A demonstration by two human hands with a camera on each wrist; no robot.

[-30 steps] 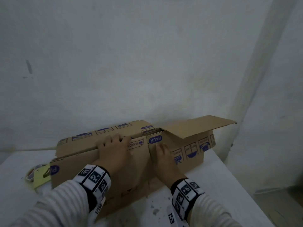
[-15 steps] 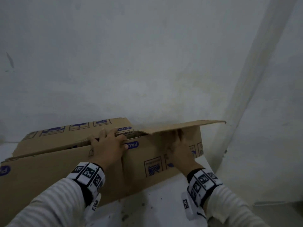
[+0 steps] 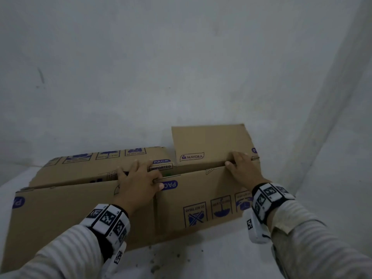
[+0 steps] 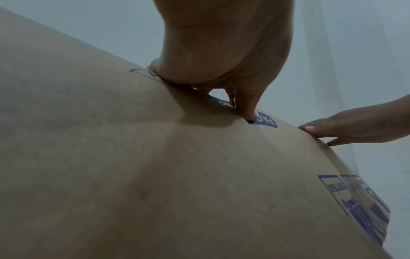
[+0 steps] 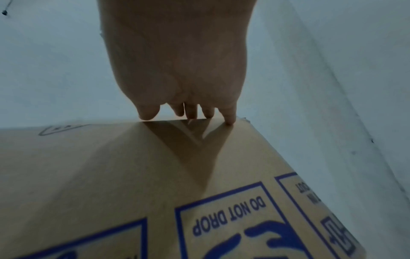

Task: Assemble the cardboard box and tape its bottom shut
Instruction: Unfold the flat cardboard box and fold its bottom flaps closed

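Note:
A brown cardboard box (image 3: 80, 214) with blue print lies long across the white table, its near and far panels a little apart at the top. My left hand (image 3: 145, 174) grips the near panel's top edge at the middle, thumb on the front by the blue PACK label (image 3: 171, 185), fingers over the edge. My right hand (image 3: 239, 166) hooks its fingers over the same edge near the right corner. A flap (image 3: 209, 139) with a logo stands upright behind it. The wrist views show the left hand (image 4: 221, 52) and the right hand (image 5: 184, 70) on the box (image 4: 155, 175) (image 5: 111, 175).
The table (image 3: 221, 254) is white with dark specks near the front. A white wall (image 3: 181, 67) rises right behind the box, and a wall corner (image 3: 332, 117) runs down on the right past the table's edge.
The right-hand flap has swung from lying flat over the box to standing upright. My right hand has come up onto the near panel's top edge. The left hand keeps its hold.

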